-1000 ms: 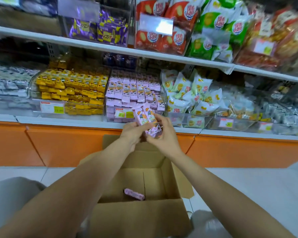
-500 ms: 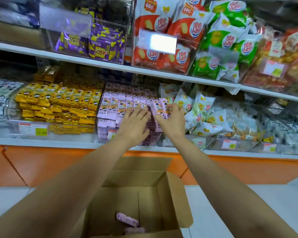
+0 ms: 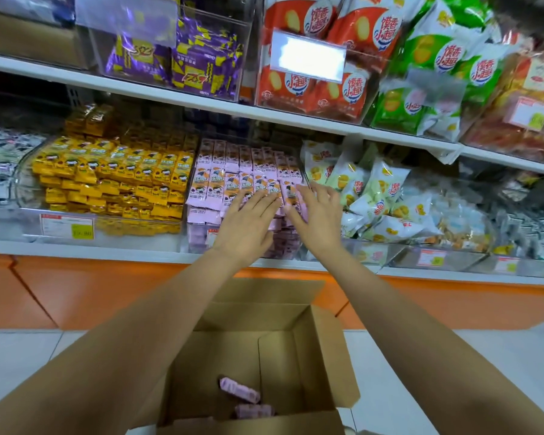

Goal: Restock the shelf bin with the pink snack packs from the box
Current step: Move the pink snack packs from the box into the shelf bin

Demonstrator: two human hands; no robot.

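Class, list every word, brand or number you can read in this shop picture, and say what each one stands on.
"馍香小趣": red snack bags, upper shelf.
"馍香小趣": green snack bags, beside them.
Purple packs: lettering unclear.
Pink snack packs: print too small.
Yellow packs: too small.
Price tags: blurred.

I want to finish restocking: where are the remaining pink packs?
In the head view, two pink packs lie at the bottom of the open cardboard box, low in the frame, between both forearms.
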